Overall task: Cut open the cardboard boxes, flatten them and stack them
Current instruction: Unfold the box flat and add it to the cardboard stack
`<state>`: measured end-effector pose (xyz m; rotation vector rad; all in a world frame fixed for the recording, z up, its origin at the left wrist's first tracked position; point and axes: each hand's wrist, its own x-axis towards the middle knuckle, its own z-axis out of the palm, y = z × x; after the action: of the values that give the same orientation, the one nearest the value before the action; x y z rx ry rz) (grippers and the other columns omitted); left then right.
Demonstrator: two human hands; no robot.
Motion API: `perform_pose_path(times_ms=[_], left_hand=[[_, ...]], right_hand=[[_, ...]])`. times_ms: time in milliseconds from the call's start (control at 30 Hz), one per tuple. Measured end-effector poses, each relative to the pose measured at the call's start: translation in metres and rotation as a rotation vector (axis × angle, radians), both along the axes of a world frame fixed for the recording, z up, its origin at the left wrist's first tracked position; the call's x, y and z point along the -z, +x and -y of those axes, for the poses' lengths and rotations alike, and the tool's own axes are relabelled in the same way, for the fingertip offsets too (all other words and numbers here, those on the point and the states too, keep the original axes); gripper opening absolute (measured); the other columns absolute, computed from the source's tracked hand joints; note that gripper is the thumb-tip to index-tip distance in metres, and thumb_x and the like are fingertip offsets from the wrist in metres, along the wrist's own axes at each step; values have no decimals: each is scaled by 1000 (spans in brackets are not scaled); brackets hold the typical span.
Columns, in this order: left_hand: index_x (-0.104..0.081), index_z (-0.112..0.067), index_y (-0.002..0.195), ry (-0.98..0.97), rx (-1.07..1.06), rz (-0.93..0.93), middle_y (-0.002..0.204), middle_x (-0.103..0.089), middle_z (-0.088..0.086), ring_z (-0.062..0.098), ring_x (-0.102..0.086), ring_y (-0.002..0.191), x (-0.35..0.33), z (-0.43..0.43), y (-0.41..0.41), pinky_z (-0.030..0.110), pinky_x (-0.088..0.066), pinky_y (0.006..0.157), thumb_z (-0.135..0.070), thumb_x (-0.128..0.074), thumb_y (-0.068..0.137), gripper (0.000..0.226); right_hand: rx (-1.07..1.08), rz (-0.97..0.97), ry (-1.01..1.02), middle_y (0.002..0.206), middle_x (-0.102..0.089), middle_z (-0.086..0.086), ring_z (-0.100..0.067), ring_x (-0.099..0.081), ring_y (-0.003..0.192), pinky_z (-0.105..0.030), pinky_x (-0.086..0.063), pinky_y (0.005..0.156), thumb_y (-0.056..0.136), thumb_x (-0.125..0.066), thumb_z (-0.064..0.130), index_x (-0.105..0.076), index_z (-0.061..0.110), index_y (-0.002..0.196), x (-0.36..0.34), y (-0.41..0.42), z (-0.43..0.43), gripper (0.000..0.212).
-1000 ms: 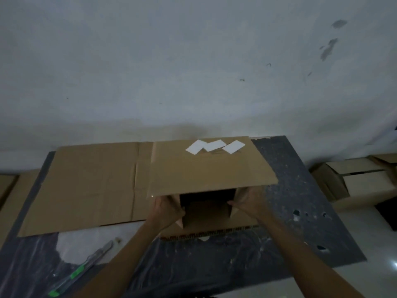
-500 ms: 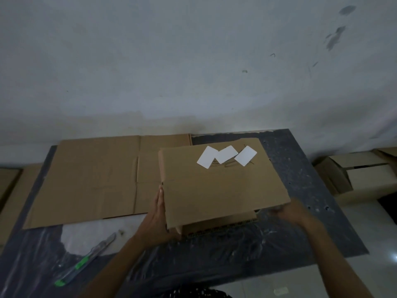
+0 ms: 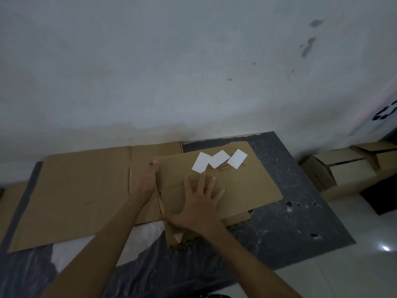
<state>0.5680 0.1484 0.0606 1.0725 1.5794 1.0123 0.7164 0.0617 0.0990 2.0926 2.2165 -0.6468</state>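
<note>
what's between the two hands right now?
Head view: only the folded left edge of the box and a strip of its top panel. The left hand lies against that edge; the right hand presses flat on top.

Box [image 3: 247, 186] goes flat!
Right hand [image 3: 199, 203] leaves its right edge, now pressing spread-fingered on top; left hand [image 3: 148, 179] slides farther along.

Stained wall [image 3: 193, 61], dark speckled surface [image 3: 300, 222]

Brown box [image 3: 236, 188] collapsed flat, partly overlapping flattened cardboard sheet [image 3: 81, 190].
</note>
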Motion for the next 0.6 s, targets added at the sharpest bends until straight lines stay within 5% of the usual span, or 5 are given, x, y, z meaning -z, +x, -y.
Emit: perform_pose_path(times_ms=[67,233,367,500,600], left_hand=[[-48,11,129,-32,-6,-26,129,-50,29,43,-47,122,2,4,1,53,-38,105,-31,-41,102,50],[-48,-6,135,-6,3,-43,123,-52,6,20,-48,113,11,56,32,29,-35,94,-34,-43,101,44],[-58,-13,102,78,24,36,98,-59,-4,17,-53,93,17,115,77,15,-40,73,-21,-47,100,14],[-48,-28,128,123,249,-27,126,-56,-10,2,-52,112,44,157,111,17,-42,94,-54,-49,89,46],[-24,-39,140,188,418,-199,140,-40,-15,0,-42,124,66,165,116,16,-31,107,-54,-43,85,60]], right_hand=[[-62,72,27,155,28,-17,-48,27,138,-72,13,103,46,-20,95,10,30,152,10,13,-2,127],[-341,84,-53,155,32,2,-31,30,141,-63,9,113,68,-71,62,13,32,151,-5,92,-16,122],[-451,161,-115,155,31,10,-20,26,140,-50,11,115,74,-78,42,13,38,150,-14,156,-23,119],[-413,277,-158,156,29,7,-26,23,144,-50,6,119,88,-65,17,12,42,148,-29,185,-17,101],[-361,304,-127,159,22,-2,-31,19,146,-50,6,119,84,-66,32,-1,29,152,-36,173,-8,95]])
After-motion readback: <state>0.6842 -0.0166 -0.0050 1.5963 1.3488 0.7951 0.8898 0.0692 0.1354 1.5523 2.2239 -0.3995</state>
